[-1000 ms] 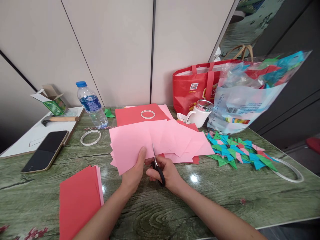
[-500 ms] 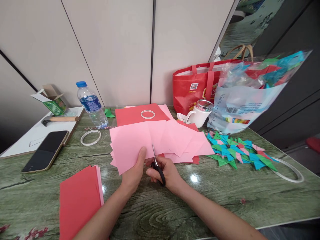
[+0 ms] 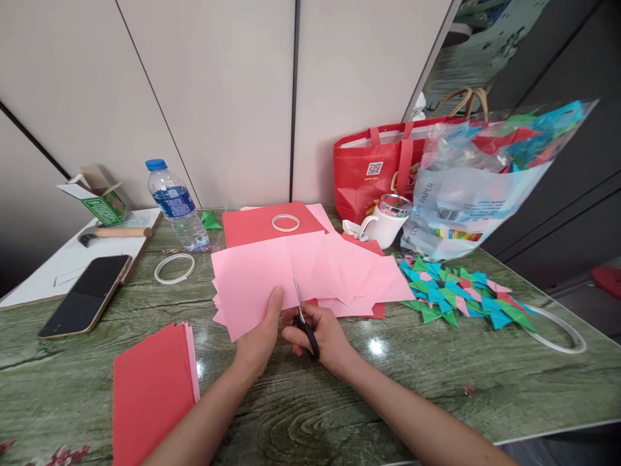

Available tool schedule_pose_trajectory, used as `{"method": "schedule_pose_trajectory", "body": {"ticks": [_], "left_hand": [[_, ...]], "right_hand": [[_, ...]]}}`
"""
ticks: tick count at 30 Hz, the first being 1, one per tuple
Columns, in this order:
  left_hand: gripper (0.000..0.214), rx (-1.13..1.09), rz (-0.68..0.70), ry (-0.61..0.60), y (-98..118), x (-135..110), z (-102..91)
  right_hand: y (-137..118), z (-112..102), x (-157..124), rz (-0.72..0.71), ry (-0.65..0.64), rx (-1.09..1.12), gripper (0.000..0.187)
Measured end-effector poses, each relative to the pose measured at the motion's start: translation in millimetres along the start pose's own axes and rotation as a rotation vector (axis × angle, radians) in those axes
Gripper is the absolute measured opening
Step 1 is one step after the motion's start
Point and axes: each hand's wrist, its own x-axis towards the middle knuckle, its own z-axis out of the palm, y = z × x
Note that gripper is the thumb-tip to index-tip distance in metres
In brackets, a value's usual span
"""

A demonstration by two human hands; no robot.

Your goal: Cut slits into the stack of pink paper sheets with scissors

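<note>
The left hand (image 3: 257,340) is pinching the pink paper (image 3: 250,278) above the worktop (image 3: 398,395), thumb on top and other fingers hidden beneath. The right hand (image 3: 330,336) is gripping the scissors (image 3: 310,340), fingers curled round their handles, one blade lying over the paper's near edge. Cutting seems to be the step in hand; the next move is probably calling for steady paper and well-lined blades

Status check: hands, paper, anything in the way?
Left hand: holding pink paper. Right hand: holding black-handled scissors, blade across paper's near edge. Nothing visible blocking the blade.
</note>
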Motion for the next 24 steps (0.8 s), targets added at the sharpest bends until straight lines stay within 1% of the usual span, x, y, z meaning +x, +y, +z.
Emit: {"method": "schedule_pose_trajectory", "body": {"ticks": [4, 8, 16, 24], "left_hand": [[0.049, 0.039, -0.016, 0.015, 0.7, -4.4, 1.4], [0.044, 0.016, -0.051, -0.034, 1.2, -9.1, 2.6], [0.055, -0.036, -0.024, -0.004, -4.3, -5.5, 4.0], [0.051, -0.083, -0.019, -0.007, -8.5, -5.0, 3.7]], "right_hand": [[-5.5, -1.5, 0.1, -0.018, 0.011, -0.015, 0.031], [-6.1, -2.7, 0.5, -0.039, 0.024, -0.023, 0.033], [-6.9, -2.3, 0.6, -0.038, 0.037, -0.008, 0.032], [-7.9, -1.5, 0.3, -0.028, 0.044, -0.040, 0.030]]}}
